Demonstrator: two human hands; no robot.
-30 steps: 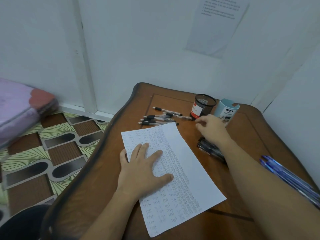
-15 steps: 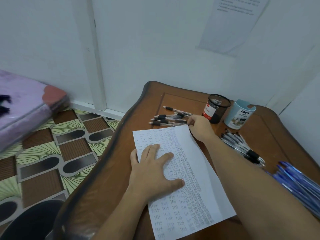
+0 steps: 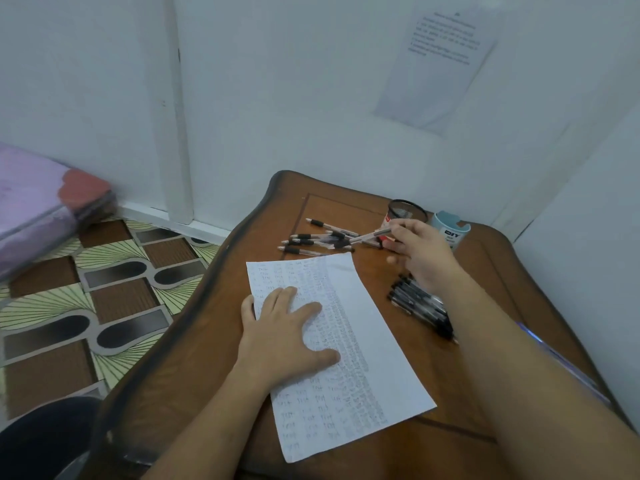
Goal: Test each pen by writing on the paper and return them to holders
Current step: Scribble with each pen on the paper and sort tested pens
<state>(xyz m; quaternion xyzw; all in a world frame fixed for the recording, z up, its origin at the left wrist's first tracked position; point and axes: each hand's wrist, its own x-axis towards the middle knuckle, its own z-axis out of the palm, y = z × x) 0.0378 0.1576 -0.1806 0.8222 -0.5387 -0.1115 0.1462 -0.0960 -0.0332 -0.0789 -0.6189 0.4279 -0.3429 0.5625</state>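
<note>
**One pen lifted from the pile on a wooden table**

The left hand point(image 3: 287, 327) has not shifted in the past half second. It lies flat, fingers spread and straight, pressing the paper point(image 3: 367, 341) onto the table point(image 3: 207, 341). The right hand point(image 3: 424, 252) has changed. Half a second ago it was down among the loose pens point(image 3: 308, 240) beyond the far edge of the sheet. Now it is raised and further right, in front of the holders, with thumb and fingertips pinching a single pen point(image 3: 370, 235). That clear-barrelled pen slants down to the left, its low end over the right side of the pile. The remaining loose pens lie in a rough row, dark grips to the left.

The paper carries columns of small handwritten marks, denser towards its middle; none can be read from here. Behind the right hand stands a black mesh holder point(image 3: 407, 210) with a red and white label whose words are too small to make out. Just to its right is a pale blue and white cup point(image 3: 452, 229) printed with "DIY" in dark letters. A bundle of black pens point(image 3: 420, 304) lies near the right forearm, to the right of the sheet. High on the wall, a printed notice point(image 3: 440, 60) shows several lines of text, all blurred.
</note>
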